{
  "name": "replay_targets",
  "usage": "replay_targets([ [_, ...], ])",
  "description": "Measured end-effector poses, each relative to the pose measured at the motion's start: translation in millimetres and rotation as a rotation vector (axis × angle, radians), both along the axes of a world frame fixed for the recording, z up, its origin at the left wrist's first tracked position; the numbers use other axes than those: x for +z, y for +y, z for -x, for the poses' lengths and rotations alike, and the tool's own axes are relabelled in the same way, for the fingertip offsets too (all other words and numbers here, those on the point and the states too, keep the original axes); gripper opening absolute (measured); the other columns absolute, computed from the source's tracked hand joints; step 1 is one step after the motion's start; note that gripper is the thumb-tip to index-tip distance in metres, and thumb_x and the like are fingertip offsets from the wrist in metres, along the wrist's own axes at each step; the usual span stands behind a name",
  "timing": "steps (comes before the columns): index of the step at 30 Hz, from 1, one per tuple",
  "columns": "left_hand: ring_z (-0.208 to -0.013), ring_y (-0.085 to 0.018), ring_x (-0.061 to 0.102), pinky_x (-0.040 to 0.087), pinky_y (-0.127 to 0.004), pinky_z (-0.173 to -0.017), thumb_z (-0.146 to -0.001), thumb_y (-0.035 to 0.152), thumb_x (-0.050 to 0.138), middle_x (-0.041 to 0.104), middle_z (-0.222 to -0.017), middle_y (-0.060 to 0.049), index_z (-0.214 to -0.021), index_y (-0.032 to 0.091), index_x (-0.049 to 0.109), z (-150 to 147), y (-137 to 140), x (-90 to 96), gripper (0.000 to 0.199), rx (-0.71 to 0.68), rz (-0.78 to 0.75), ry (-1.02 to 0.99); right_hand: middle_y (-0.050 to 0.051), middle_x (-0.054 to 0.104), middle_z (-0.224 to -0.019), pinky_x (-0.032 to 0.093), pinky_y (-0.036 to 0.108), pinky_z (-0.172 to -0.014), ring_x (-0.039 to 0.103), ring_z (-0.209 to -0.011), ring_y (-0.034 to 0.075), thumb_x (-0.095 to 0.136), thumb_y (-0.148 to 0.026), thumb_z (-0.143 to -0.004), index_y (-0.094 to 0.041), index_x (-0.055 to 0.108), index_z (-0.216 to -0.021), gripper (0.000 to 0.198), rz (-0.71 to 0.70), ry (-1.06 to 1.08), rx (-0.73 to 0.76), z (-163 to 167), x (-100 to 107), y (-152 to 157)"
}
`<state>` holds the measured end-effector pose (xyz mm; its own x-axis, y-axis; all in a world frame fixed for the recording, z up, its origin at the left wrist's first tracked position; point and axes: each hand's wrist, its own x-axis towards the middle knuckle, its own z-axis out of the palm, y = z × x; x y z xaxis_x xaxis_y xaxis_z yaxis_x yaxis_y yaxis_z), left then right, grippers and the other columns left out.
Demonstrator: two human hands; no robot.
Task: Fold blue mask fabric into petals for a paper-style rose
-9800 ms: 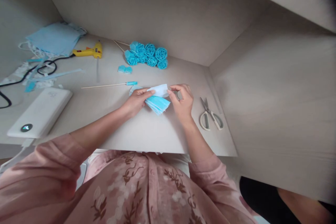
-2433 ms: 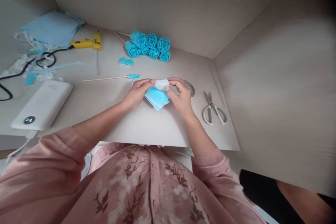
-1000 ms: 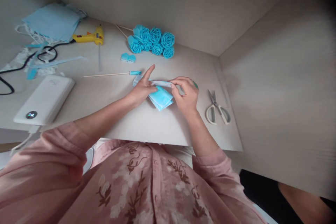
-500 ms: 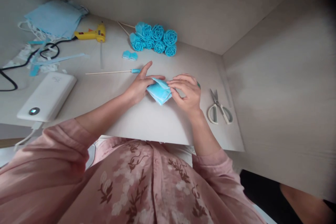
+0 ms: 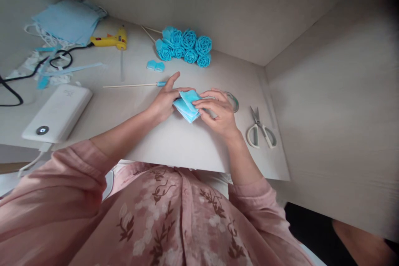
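A folded piece of blue face-mask fabric [image 5: 188, 107], with white showing at its layered edges, is held above the table between both hands. My left hand [image 5: 165, 102] grips its left side, thumb raised and fingers partly hidden behind it. The fingertips of my right hand [image 5: 220, 112] press on the right side, where an upper layer is folded over. Just beyond my left hand lies a thin wooden stick [image 5: 131, 86] with a blue wrapped tip [image 5: 161, 84]. A small blue cut piece [image 5: 155, 65] lies farther back.
Blue fabric roses [image 5: 188, 48] lie at the back. A yellow glue gun [image 5: 109, 41], stacked face masks [image 5: 65, 20], scraps and a white power bank [image 5: 57, 112] are on the left. Scissors [image 5: 258, 129] and a tape roll [image 5: 232, 102] lie to the right.
My right hand has moved slightly left over the fabric, and the upper layer is folded differently. More of the tape roll shows behind my right hand. The left hand keeps its grip.
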<state>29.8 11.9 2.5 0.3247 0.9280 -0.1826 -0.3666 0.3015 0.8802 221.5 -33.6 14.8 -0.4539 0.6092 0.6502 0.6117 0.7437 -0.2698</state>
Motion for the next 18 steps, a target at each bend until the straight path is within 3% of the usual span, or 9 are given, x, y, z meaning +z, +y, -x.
replay_targets([
  [6, -0.089, -0.017, 0.069, 0.051, -0.03, -0.084, -0.074, 0.013, 0.058, 0.071, -0.119, -0.009, -0.158, 0.023, 0.017, -0.2, 0.3, 0.6, 0.094, 0.009, 0.01, -0.003, 0.0, 0.075, -0.105, 0.042, 0.046, -0.109, 0.065, -0.112, 0.021, 0.06, -0.028, -0.089, -0.03, 0.067, -0.107, 0.019, 0.047, 0.004, 0.002, -0.1, 0.0, -2.1],
  [13, -0.101, -0.02, 0.068, 0.051, -0.035, -0.091, -0.078, 0.01, 0.055, 0.071, -0.118, -0.009, -0.157, 0.022, 0.019, 0.5, 1.1, 0.9, 0.088, 0.036, 0.038, -0.021, 0.004, 0.071, -0.116, 0.03, 0.054, -0.118, 0.055, -0.127, 0.028, 0.068, -0.045, -0.082, -0.03, 0.056, -0.132, 0.053, 0.146, -0.121, 0.031, -1.7, 1.0, -3.1],
  [18, -0.102, -0.02, 0.068, 0.052, -0.035, -0.091, -0.079, 0.009, 0.056, 0.071, -0.118, -0.01, -0.157, 0.021, 0.021, 0.7, 1.8, 3.0, 0.086, 0.043, 0.087, -0.054, 0.005, 0.064, -0.133, 0.024, 0.06, -0.12, 0.048, -0.135, 0.029, 0.067, -0.034, -0.081, -0.032, 0.041, -0.144, 0.068, 0.169, -0.182, 0.045, -0.6, 3.2, -3.8],
])
